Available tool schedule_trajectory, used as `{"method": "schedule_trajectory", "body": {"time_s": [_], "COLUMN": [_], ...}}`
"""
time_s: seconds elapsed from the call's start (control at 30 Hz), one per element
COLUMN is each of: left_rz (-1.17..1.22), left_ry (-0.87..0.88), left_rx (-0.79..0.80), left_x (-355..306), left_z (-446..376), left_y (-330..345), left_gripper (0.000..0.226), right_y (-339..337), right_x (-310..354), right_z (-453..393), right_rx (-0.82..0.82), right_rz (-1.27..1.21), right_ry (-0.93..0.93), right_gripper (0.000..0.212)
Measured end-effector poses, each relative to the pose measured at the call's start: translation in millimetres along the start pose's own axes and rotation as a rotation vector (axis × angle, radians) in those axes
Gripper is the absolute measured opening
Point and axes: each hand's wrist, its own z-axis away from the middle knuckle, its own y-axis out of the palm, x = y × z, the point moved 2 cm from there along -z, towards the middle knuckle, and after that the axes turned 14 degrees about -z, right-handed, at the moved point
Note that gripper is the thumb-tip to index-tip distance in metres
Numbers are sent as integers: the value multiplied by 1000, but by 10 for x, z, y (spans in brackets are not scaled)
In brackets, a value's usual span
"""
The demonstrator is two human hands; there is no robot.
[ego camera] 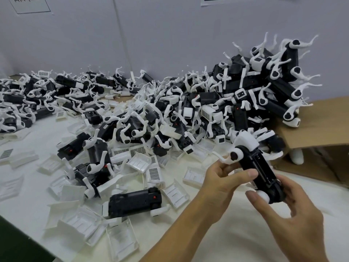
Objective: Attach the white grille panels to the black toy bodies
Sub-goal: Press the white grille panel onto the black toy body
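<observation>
A black toy body (261,172) with white legs and a white end piece is held up over the table at the lower right. My left hand (221,181) grips its upper part, thumb laid across the black side. My right hand (287,212) grips its lower end, fingers curled around the white joint there. Several loose white grille panels (154,172) lie on the white table (236,229), some face down. Another black toy body (135,203) lies flat near the table's middle front.
A large heap of black toy bodies with white legs (207,103) fills the back of the table up to the grey wall. An open cardboard box (317,137) stands at the right edge. More white panels (120,241) lie at the front left.
</observation>
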Motion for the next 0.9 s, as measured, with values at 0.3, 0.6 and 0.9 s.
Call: {"method": "schedule_trajectory", "body": {"time_s": [0.3, 0.6, 0.9], "left_rz": [-76, -589, -1340], "left_ry": [-27, 203, 777], "left_rx": [38, -153, 1], "left_x": [91, 3, 93], "left_z": [-5, 21, 28], "left_y": [18, -2, -35], "left_gripper": [36, 32, 66], "right_y": [46, 13, -17], "right_x": [36, -23, 22], "right_z": [24, -7, 2], "right_rx": [0, 238, 43], "right_rz": [97, 79, 9], "right_ry": [17, 32, -47], "right_gripper": [61, 90, 76]}}
